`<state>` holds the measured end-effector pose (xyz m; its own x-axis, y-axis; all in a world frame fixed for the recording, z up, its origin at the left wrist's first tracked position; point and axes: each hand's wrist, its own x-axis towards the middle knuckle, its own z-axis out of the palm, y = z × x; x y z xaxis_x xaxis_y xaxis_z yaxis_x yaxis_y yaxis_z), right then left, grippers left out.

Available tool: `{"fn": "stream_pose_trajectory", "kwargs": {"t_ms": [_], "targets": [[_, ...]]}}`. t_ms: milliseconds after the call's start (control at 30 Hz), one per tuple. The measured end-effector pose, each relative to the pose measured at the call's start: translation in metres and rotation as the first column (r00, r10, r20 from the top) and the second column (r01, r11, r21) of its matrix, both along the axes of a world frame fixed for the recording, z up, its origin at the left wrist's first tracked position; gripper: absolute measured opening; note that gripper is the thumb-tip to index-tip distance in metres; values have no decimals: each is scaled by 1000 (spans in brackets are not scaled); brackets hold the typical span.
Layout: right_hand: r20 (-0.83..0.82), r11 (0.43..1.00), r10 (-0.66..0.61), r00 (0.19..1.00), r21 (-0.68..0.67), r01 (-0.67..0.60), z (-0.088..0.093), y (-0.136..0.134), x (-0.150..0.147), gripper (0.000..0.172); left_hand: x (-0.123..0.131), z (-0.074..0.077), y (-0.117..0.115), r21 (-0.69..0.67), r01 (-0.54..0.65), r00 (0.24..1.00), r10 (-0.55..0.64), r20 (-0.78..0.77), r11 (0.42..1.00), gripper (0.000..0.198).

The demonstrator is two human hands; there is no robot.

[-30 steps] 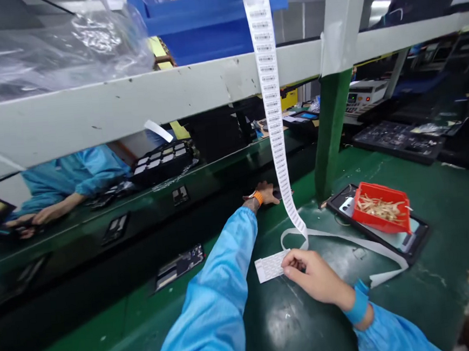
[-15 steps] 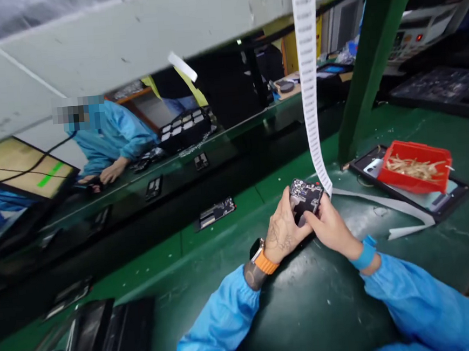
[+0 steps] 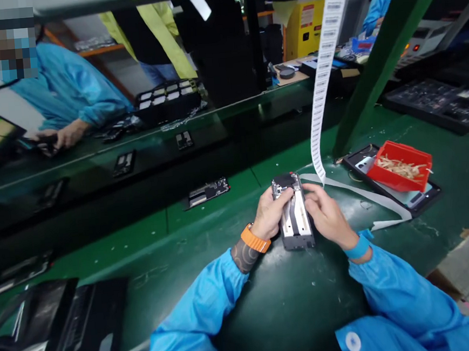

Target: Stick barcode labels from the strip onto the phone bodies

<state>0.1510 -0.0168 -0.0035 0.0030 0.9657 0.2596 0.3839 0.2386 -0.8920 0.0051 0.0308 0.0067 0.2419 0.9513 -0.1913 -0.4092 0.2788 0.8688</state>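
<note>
An opened smartphone [image 3: 298, 216], its circuit board and silvery-white inner plate exposed, stands tilted over the green bench. My left hand [image 3: 268, 216] grips it from the left side, with the thumb laid across the upper board. At the right edge, my right hand [image 3: 329, 216] has bent fingers and a thumb against the phone; its lower fingers are partly hidden. Just behind the hands hangs a strip of barcode labels [image 3: 324, 76], whose lower end reaches the bench. Another opened phone [image 3: 208, 192] lies on the green ledge to the left of my hands.
A red bin [image 3: 424, 168] of pale thin strips sits on a black tray [image 3: 431, 198] at right. A green post [image 3: 374, 89] rises behind. Several opened phones lie along the dark line, where a co-worker in blue sleeves [image 3: 102, 99] handles something. Black cases [image 3: 92, 322] occupy the left front.
The phone has been brought lower and turned, so its silvery-white inner plate now shows. My right thumb has moved off its face to the edge. The camera view has shifted too.
</note>
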Motion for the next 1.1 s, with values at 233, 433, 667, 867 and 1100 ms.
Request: {"fn": "stream_pose_trajectory", "kwargs": {"t_ms": [233, 433, 667, 867, 1100], "targets": [[267, 959, -77, 961, 285, -3, 0, 0, -5, 26, -6, 8, -2, -180, 88, 979, -52, 197, 980, 41], [334, 963, -48, 941, 265, -45, 2, 0, -4, 19, -9, 17, -8, -183, 186, 969, -149, 197, 965, 38], [309, 988, 104, 945, 78, -135, 14, 1, 4, 6, -16, 21, -9, -174, 379, 916, -343, 206, 909, 36], [378, 983, 141, 915, 54, -174, 24, -5, 9, 12, -11, 19, -4, -301, 454, 867, -338, 367, 839, 74], [133, 950, 217, 967, 199, -241, 36, -19, -4, 13, -15, 20, 7, -357, 131, 925, 15, 379, 925, 73]]}}
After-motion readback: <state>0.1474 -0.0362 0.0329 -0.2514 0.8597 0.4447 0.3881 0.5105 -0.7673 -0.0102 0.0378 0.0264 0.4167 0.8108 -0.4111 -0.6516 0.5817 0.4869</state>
